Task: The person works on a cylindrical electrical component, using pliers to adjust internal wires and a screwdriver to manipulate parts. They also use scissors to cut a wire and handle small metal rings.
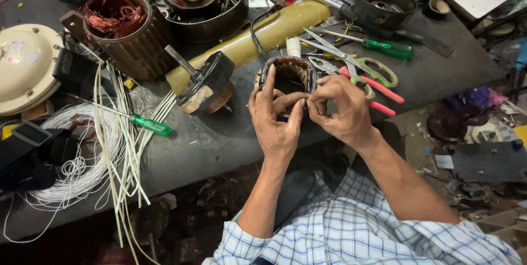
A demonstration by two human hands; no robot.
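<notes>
Both my hands hold a round motor stator ring (289, 73) with dark windings, tilted up at the near edge of the grey workbench (219, 138). My left hand (276, 116) cups its near left side, fingers spread over the rim. On the right side, my right hand (340, 108) pinches at the rim, thumb and fingers closed on the winding edge. The ring's lower part is hidden behind my fingers.
Scissors (357, 62), red-handled pliers (379, 92) and a green screwdriver (387, 48) lie right of the ring. A hammer-like block (206, 84), a second green screwdriver (148, 125), white wire coils (82, 155), a copper-wound stator (118, 29) and a cream fan cover (24, 67) sit left.
</notes>
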